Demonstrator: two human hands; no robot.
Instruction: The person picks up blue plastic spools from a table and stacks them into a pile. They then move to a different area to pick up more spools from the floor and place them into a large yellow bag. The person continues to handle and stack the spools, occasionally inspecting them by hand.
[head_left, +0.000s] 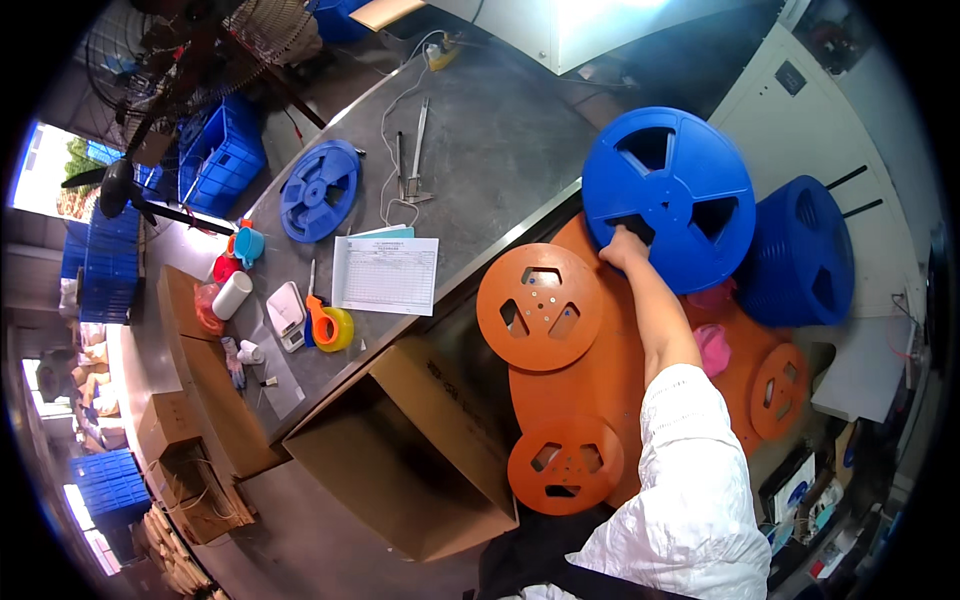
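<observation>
My right hand (626, 247), at the end of a white sleeve, reaches forward to a large blue reel (672, 180) with three window cutouts. Its fingers go into the lower left cutout and close on the rim there. The blue reel lies tilted above a group of orange reels. One orange reel (560, 325) faces up just left of my forearm, and a second orange reel (568, 470) sits nearer to me. A third, smaller-looking orange reel (792, 375) shows right of my sleeve. Pink material (712, 348) peeks out beside my forearm. My left hand is out of the picture.
A stack of blue reels (785, 270) stands at right. An open cardboard box (400, 460) is at lower left. The metal table (500, 130) carries a flat blue reel (320, 190), calipers (418, 150), a printed sheet (388, 275), a small scale (287, 312) and tape (335, 328).
</observation>
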